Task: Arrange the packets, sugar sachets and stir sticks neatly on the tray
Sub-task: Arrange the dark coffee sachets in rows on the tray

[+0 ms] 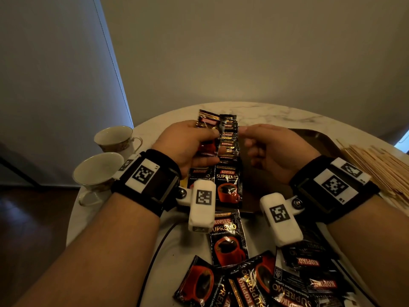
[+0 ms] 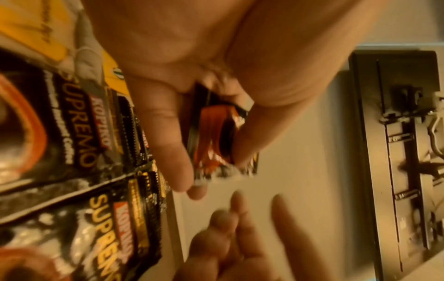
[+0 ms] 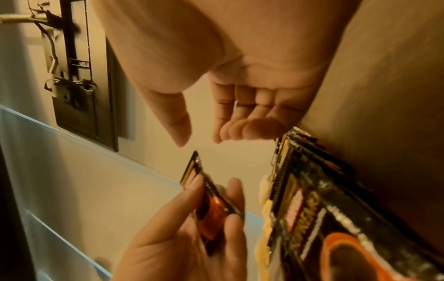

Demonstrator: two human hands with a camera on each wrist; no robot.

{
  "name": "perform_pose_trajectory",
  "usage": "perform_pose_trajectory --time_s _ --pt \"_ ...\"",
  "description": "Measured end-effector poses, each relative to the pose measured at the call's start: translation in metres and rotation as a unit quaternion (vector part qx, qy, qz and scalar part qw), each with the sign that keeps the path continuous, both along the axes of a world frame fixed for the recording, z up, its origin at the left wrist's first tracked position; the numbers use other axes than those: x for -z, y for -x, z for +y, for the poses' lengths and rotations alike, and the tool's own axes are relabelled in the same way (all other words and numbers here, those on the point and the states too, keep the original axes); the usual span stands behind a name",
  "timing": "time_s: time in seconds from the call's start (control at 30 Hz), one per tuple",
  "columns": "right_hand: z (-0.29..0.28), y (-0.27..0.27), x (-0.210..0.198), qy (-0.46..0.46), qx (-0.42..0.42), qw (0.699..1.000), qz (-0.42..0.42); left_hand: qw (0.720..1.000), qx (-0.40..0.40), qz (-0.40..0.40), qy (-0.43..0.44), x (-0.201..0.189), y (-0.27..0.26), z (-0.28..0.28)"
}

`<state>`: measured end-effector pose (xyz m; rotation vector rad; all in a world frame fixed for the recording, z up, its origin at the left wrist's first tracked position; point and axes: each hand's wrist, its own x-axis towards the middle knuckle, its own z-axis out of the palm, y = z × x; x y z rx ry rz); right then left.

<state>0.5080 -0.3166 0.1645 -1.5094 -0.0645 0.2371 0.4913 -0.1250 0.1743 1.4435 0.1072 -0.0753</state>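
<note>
The left hand grips one glossy black foil coffee packet printed with a red cup, thumb on one face and curled fingers on the other; the packet is held above the tray, upright and slightly tilted. The right hand holds nothing: in the right wrist view its fingers are loosely curled and the thumb stands apart, just beside the held packet's top edge without touching it.

Below the hands, a dark rectangular tray with a raised rim lies on the round white marble-patterned table. Along the tray's left edge runs a row of overlapping black foil packets, shingled so that each shows its gold and red label strip; the nearest one, at the tray's near edge, shows its full face with gold lettering and a red cup. A second packet lies beside it on the left, partly hidden under the left hand. A yellow packet appears beside the row in the left wrist view; its place on the tray cannot be told.

Off the tray, at the near edge of the table, lies a loose heap of crinkled black foil packets, some face up and some face down, overlapping at varied angles. At the right edge of the table lies a pile of pale flat wooden stir sticks, roughly parallel. At the left edge stand two cream porcelain teacups with handles.
</note>
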Motion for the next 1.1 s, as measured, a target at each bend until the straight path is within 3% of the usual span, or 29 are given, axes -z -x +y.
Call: perform_pose_trajectory --time_s 0.1,0.2,0.33,0.47,0.57,0.67,0.77,0.9,1.1 --pt "0.005 0.004 -0.005 -0.028 -0.026 0.998 -0.056 0.995 0.071 -0.012 -0.065 0.001 0.003 -0.002" --pt "0.006 0.003 -0.005 -0.026 0.010 0.997 -0.071 0.991 0.092 -0.018 -0.091 0.002 0.003 -0.002" --pt "0.003 -0.001 -0.005 -0.076 0.043 0.996 -0.037 0.993 0.066 -0.037 -0.090 0.001 0.001 0.002" --pt "0.004 0.002 -0.006 -0.050 0.038 0.996 -0.064 0.993 0.060 -0.029 -0.092 -0.003 0.008 0.001" --pt "0.006 0.005 -0.009 -0.041 0.055 0.995 -0.071 0.998 0.010 -0.024 -0.065 -0.009 0.015 0.007" --pt "0.010 0.003 -0.012 0.027 0.035 0.997 -0.061 0.997 -0.076 -0.015 0.009 -0.012 0.023 0.023" --pt "0.020 0.004 -0.015 0.129 -0.032 0.990 -0.042 0.993 -0.114 -0.007 0.020 -0.010 0.034 0.036" --pt "0.037 0.007 -0.016 0.265 -0.104 0.958 -0.041 0.995 -0.099 0.002 0.014 -0.003 0.051 0.040" --pt "0.052 0.010 -0.017 0.332 -0.084 0.938 -0.052 0.997 -0.080 0.007 -0.013 0.003 0.064 0.039"
